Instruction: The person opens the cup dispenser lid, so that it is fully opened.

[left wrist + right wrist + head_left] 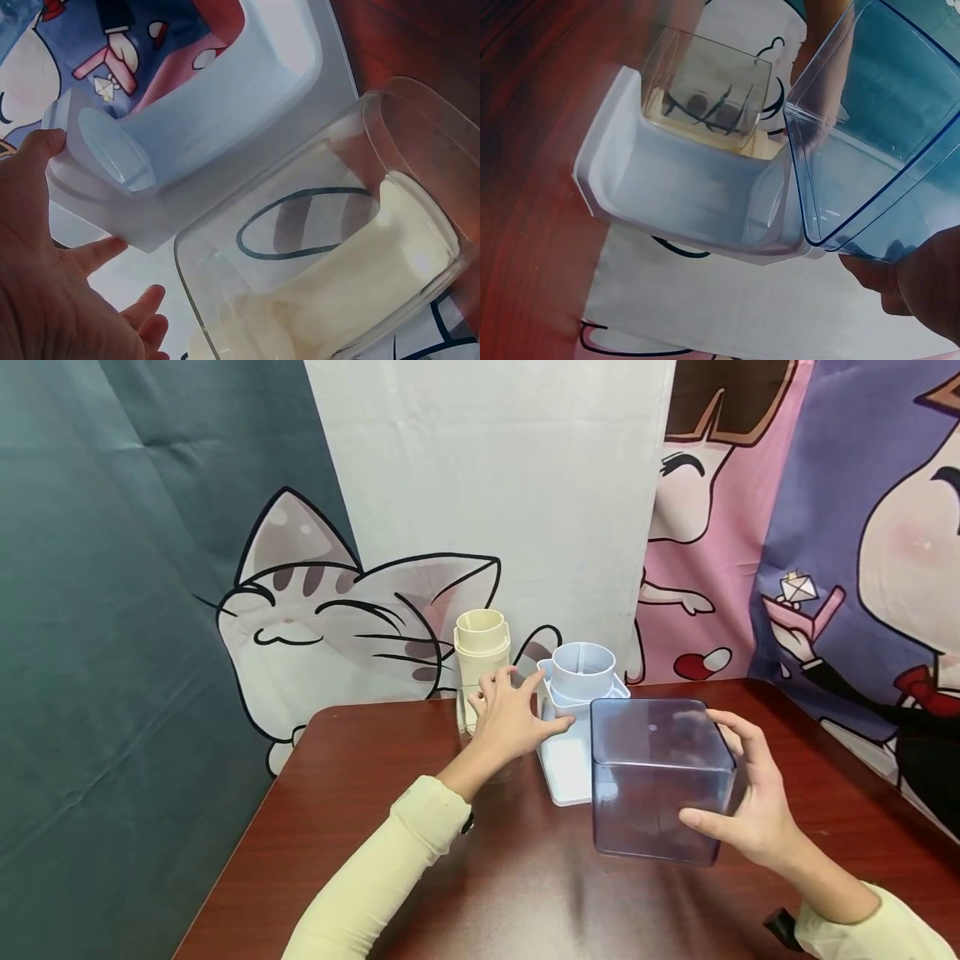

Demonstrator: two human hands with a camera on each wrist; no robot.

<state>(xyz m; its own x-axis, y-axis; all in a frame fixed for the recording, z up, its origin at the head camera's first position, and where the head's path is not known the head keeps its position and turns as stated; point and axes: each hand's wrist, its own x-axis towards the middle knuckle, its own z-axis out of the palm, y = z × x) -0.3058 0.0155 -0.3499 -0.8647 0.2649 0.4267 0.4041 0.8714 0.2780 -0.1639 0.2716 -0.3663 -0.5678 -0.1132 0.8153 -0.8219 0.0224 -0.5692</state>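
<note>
My right hand (761, 814) grips a see-through bluish plastic box (660, 777) by its side, thumb in front and fingers behind. In the right wrist view, the box (885, 127) shows its open rim, and part of the hand (930, 281) lies behind the wall. My left hand (506, 710) is spread, holding nothing. Its fingertips overlap the top corner of a light blue plastic stand (225, 135) in the left wrist view. That stand (566, 760) has a round collar on top and a flat foot. Behind the left hand stands a cream one (482, 652) with a clear container (409, 101) fitted at its front.
A reddish-brown wooden table (360, 760) carries both stands near its back edge. Right behind it hangs a cloth backdrop (510, 468) printed with cartoon figures and a cat. A dark curtain-like cloth (112, 610) hangs on the left.
</note>
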